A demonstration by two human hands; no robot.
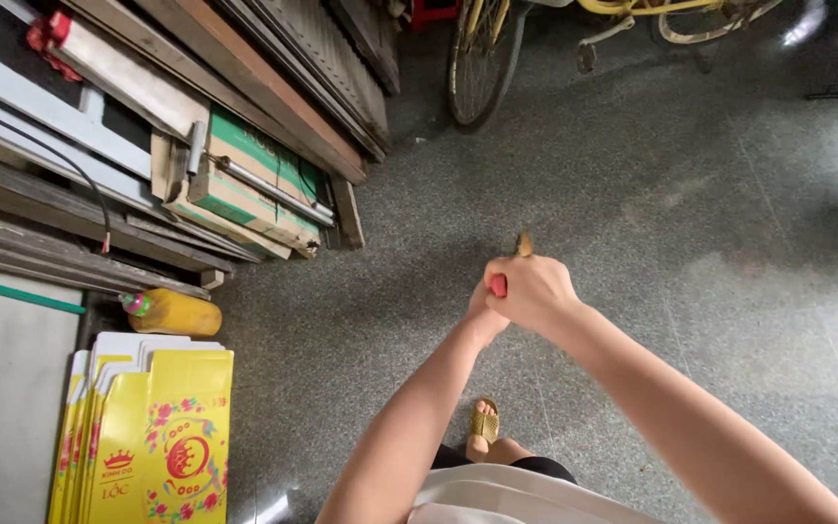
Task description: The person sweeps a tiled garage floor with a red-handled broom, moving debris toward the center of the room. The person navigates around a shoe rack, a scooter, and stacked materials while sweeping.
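My right hand is closed around a red-handled stick-like tool whose brownish tip pokes out beyond the fingers, pointing away from me. My left hand sits just under and behind the right one, mostly hidden by it, and appears to grip the same handle. Both arms reach forward over a grey speckled floor. One foot in a yellow-green sandal shows below the hands. How long the tool is cannot be seen.
Wooden boards and metal bars lie stacked at the left, with a green and tan cardboard box. A yellow bottle lies beside flat yellow printed cartons. A yellow bicycle stands at the top.
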